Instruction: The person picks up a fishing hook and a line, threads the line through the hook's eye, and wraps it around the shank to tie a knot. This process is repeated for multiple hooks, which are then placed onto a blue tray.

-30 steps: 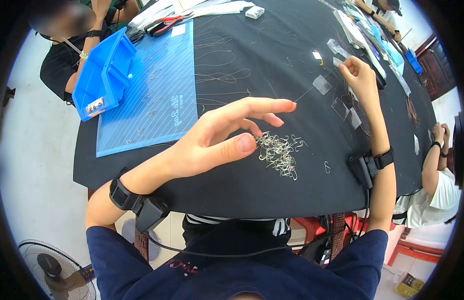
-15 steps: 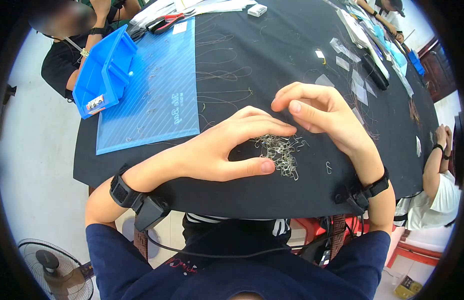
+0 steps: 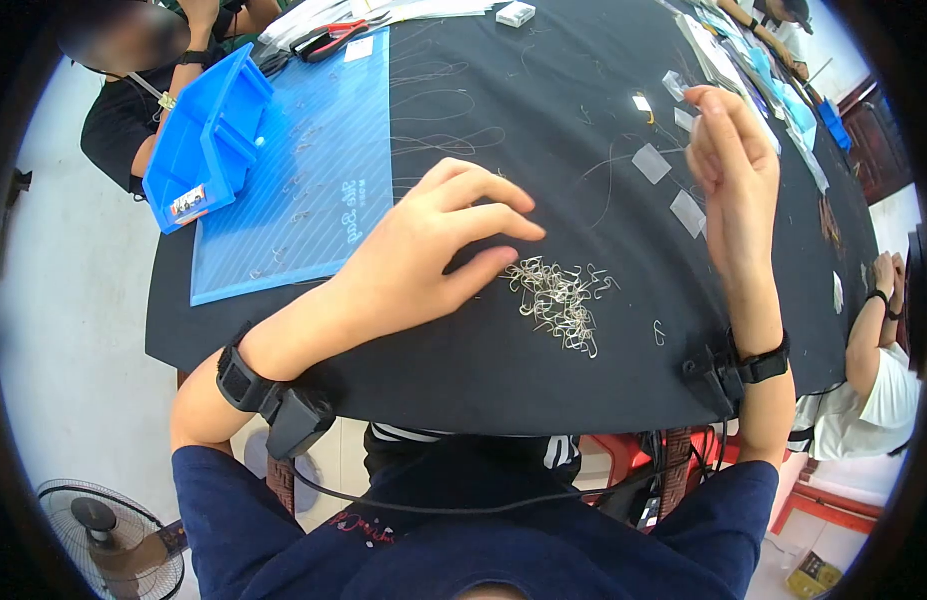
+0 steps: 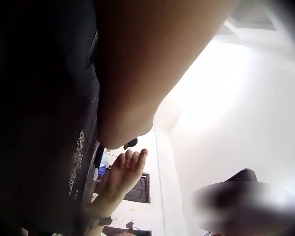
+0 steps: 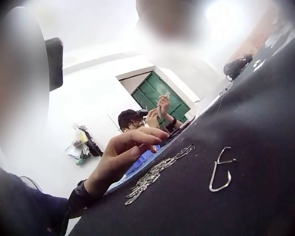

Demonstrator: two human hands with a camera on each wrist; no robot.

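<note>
In the head view, a pile of silver fish hooks point(image 3: 559, 305) lies on the black-covered table. My left hand point(image 3: 424, 245) hovers just left of the pile, fingers apart and loosely bent, with nothing visible between them. To the right, my right hand point(image 3: 732, 160) is raised, thumb and forefinger brought together at the top. A thin fishing line point(image 3: 612, 165) curves over the dark cloth and runs up to this hand; its end there is hidden. One single hook point(image 5: 219, 172) lies apart from the pile, large in the right wrist view. Small clear plastic pieces point(image 3: 651, 163) lie beside the right hand.
A blue file bag point(image 3: 284, 215) lies on the left with hooked lines laid across it, and a blue bin point(image 3: 209, 150) stands on it. Red-handled pliers point(image 3: 329, 42) lie at the back. Paper stacks point(image 3: 724, 55) line the far right. Other people sit around the table.
My right hand came in over the hooks beside the left hand, then swung back up to the right. My left hand has drawn back leftward off the pile, its forefinger no longer outstretched.
</note>
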